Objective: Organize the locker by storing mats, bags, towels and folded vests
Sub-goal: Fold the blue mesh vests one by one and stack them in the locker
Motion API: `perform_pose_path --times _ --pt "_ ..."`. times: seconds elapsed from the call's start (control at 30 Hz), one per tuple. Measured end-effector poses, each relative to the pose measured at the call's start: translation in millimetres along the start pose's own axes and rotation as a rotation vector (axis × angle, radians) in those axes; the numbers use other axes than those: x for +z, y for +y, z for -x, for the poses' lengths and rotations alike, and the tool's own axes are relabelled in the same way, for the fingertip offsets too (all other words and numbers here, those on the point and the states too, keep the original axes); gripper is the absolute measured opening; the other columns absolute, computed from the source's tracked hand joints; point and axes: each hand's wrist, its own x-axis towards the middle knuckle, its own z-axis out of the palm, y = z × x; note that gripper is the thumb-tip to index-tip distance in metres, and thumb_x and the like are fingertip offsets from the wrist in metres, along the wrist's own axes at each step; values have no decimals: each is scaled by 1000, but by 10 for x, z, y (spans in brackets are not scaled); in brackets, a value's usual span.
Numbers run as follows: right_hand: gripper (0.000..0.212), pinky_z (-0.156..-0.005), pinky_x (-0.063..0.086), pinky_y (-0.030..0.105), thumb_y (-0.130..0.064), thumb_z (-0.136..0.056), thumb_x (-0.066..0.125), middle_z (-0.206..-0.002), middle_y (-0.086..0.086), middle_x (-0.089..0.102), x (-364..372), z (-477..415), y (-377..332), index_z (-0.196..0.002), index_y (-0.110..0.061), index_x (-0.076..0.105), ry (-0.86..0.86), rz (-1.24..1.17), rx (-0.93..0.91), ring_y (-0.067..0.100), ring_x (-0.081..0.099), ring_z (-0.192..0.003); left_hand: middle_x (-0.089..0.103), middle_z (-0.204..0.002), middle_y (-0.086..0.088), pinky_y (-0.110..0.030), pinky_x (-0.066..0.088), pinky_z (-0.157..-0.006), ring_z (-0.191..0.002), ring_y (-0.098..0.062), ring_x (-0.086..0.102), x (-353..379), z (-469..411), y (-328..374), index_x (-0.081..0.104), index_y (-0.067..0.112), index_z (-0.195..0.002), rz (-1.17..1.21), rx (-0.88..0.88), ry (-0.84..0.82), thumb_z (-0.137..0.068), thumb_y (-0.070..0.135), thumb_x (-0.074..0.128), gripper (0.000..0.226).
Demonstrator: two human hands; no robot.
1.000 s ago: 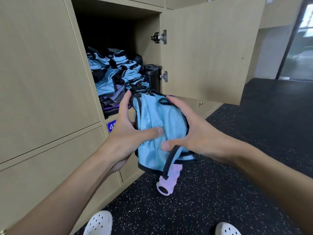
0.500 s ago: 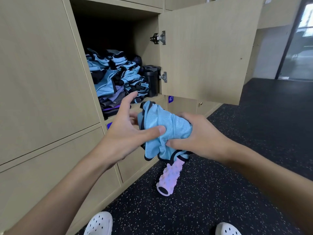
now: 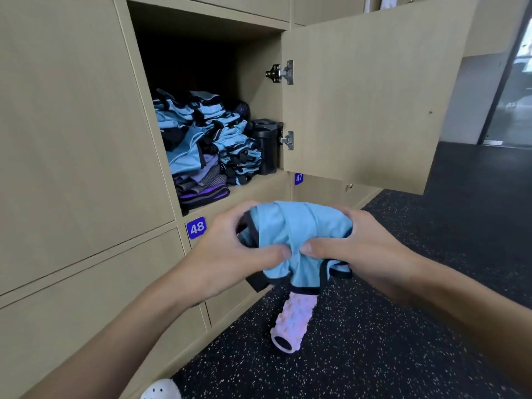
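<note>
**Two hands, one vest, right in front of the open locker**

Both hands are on a single blue vest (image 3: 296, 234) with black trim. The left hand (image 3: 230, 249) curls round its left side and the right hand (image 3: 359, 249) curls round its right. The two thumbs press into the cloth, tips almost meeting at the middle. The vest is bunched up between them in mid-air, near the camera and just below the open locker (image 3: 259, 90).

Inside the locker, a pile of vests (image 3: 207, 139) in the same blue fills the left and middle. There are too many folds to count. Under the pile lie some folded purple and grey cloths (image 3: 204, 188). One black container (image 3: 266, 148) stands at the right, touching the pile.

The door (image 3: 374, 96) hangs wide open to the right on two metal hinges (image 3: 283, 72). There are two blue number plates, 48 (image 3: 196, 227) and 47 (image 3: 298, 177). One pink knobbly foam roller (image 3: 290, 323) lies on the dark speckled floor (image 3: 403, 326), directly below the vest. One white shoe (image 3: 161, 390) pokes in at the bottom edge.
</note>
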Motion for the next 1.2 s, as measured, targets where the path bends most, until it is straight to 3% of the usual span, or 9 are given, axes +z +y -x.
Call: perform_pose_path --times 0.17,0.23,0.4,0.5,0.7,0.87,1.0,1.13,1.2 --pt "70 -86 57 27 -13 -83 72 -106 -16 68 25 -443 -62 -136 -43 38 115 7 -181 7 69 -99 72 -99 7 -34 61 -75 -88 -14 73 -100 -398 -55 60 24 -112 304 -51 280 -75 13 82 44" --pt "66 -86 56 25 -12 -88 69 -107 -16 64 77 -656 -133 -136 -44 38 144 89 -234 4 67 -97 68 -102 10 -42 61 -80 -90 -17 73 -216 -504 -95 54 29 -114 345 -50 345 -71 23 84 52" --pt "52 -86 56 31 -12 -86 72 -108 -7 67 106 -1254 -362 -126 -40 52 193 163 -287 9 67 -96 67 -117 1 -28 56 -69 -96 -21 71 -555 -796 -107 49 35 -114 322 20 326 -82 21 79 46" --pt "50 -79 56 28 -12 -87 71 -104 -11 68 79 -1545 -467 -125 -40 53 210 111 -287 11 69 -95 73 -100 10 -36 58 -76 -89 -16 73 -742 -1043 -66 51 36 -119 322 28 317 -83 21 79 49" --pt "36 -82 59 44 -18 -88 70 -92 -13 70 -182 -2224 -372 -105 -48 60 313 116 -349 14 70 -87 69 -104 21 -31 60 -71 -86 -11 71 -796 -1699 -198 45 47 -125 211 59 295 -82 30 78 58" --pt "33 -87 57 47 -21 -87 71 -100 -8 69 -395 -2818 -267 -104 -48 63 255 116 -354 17 69 -94 65 -110 26 -13 49 -90 -104 11 60 -852 -2186 -414 43 49 -123 8 108 407 -84 33 77 54" --pt "33 -92 54 46 -28 -86 72 -109 -7 67 -462 -3280 -267 -108 -50 61 206 144 -354 18 66 -102 61 -114 29 -30 48 -102 -111 10 55 -1014 -2507 -497 37 55 -130 -142 107 469 -84 39 75 62" --pt "31 -75 60 33 -24 -91 68 -108 -5 68 -426 -3755 -387 -114 -43 59 102 70 -372 14 71 -90 41 -128 25 3 34 -86 -111 30 33 -1241 -2780 -499 36 58 -132 -309 142 555 -88 42 69 58" --pt "31 -75 61 37 -23 -92 67 -107 -4 67 -372 -4002 -481 -116 -40 58 48 36 -385 16 71 -88 40 -123 23 7 32 -78 -105 34 31 -1402 -2930 -476 37 57 -132 -378 145 613 -89 41 68 56"
